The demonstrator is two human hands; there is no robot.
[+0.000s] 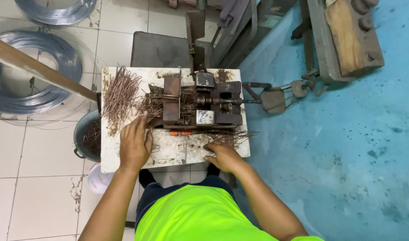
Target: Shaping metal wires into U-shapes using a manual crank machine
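left hand [135, 143] lies flat, fingers spread, on the bent wire pieces [122, 96] at the left of the white bench [177, 151]; right hand [222, 154] pinches a few straight wires [235, 135] lower right. they look thin, light, springy, tangle-prone, so pinching mid-length seems best.

A press [200, 105] stands on the table [177, 149]. Left of the press lies a wire pile [120, 96]; a bucket [86, 136] sits further left, wire coils [32, 73] beyond.
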